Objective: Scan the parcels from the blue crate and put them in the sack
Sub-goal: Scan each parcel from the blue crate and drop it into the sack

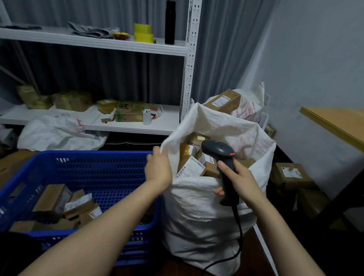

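A white woven sack (201, 214) stands open on the floor, filled with several brown labelled parcels (191, 166). My left hand (159, 168) grips the sack's left rim and holds the mouth open. My right hand (241, 178) grips a dark barcode scanner (221, 151) by its handle over the sack's mouth, its cable hanging down the sack's front. To the left stands the blue crate (101, 171) with several brown parcels (64, 205) lying in its near left part.
A white shelf unit (92, 114) behind the crate carries boxes, tape rolls and a black bottle. A second sack (250, 106) with a box stands behind the first. A wooden table (345, 125) juts in at right, with boxes (290, 175) beneath it.
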